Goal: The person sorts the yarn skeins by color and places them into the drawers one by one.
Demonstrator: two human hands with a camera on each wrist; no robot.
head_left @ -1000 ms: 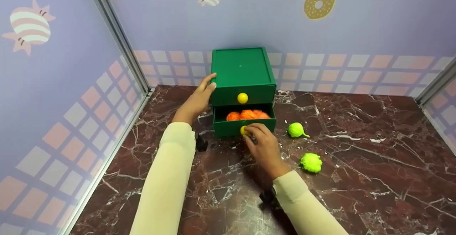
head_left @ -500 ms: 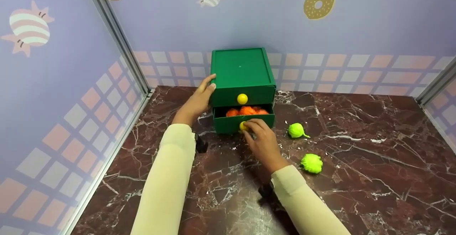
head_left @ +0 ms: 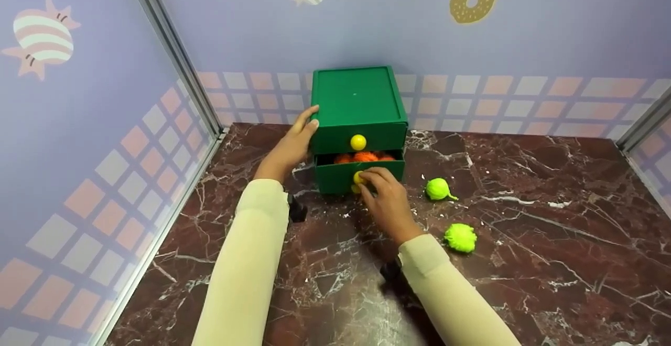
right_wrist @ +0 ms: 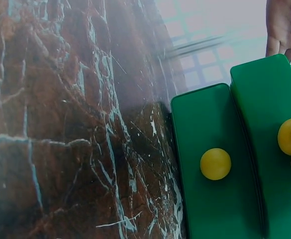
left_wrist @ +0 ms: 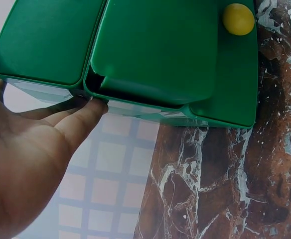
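A small green drawer cabinet (head_left: pixel 354 94) stands against the back wall, with round yellow knobs. Its middle drawer (head_left: pixel 335 174) is partly pulled out, and orange fluffy balls (head_left: pixel 365 157) show inside. My right hand (head_left: pixel 388 199) pinches that drawer's yellow knob (right_wrist: pixel 289 137) between thumb and fingers. My left hand (head_left: pixel 287 152) rests against the cabinet's left side, near the top front corner; in the left wrist view its fingers (left_wrist: pixel 83 119) lie fairly straight along the side. The lower drawer (right_wrist: pixel 205 119) is closed, its knob (right_wrist: pixel 215 164) mostly hidden behind my right hand in the head view.
To the right of the cabinet, a bright green ball with a tail (head_left: pixel 437 189) and a shaggy bright green ball (head_left: pixel 461 238) lie on the dark red marbled tabletop (head_left: pixel 550 262). A patterned wall (head_left: pixel 236 36) rises behind, and another panel (head_left: pixel 105 115) closes off the left.
The middle drawer has slid inward, pushed by my right hand on its knob, so less of the orange balls shows. My left hand has stayed on the cabinet's side.
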